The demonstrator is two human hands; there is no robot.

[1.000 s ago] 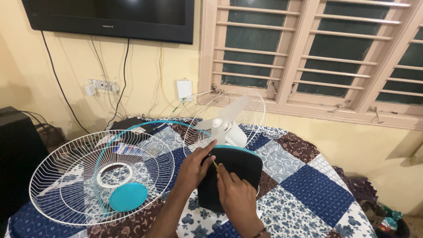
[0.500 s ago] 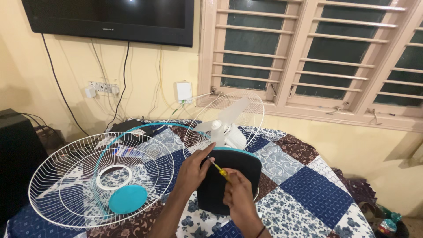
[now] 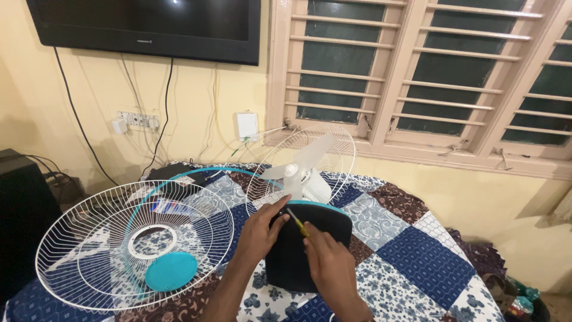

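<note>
Screwdriver [image 3: 297,222] seemingly tilted more upright than before

Cream-yellow wall [image 3: 71,107]. Black flat TV [image 3: 149,27] mounted top left, cables hanging to a white switch strip [image 3: 136,120]. Louvred wooden window [image 3: 417,77] right, shut. Patchwork blue-and-maroon quilt [image 3: 417,250] covers the bed. Black speaker cabinet [image 3: 18,220] at left edge.

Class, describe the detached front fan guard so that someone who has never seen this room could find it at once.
Start at the patchwork quilt covering the bed. On its left side, beside the left hand, lies the front fan guard. It lies flat, with a teal disc on it, unlike the upright rear guard behind the blades.
</note>
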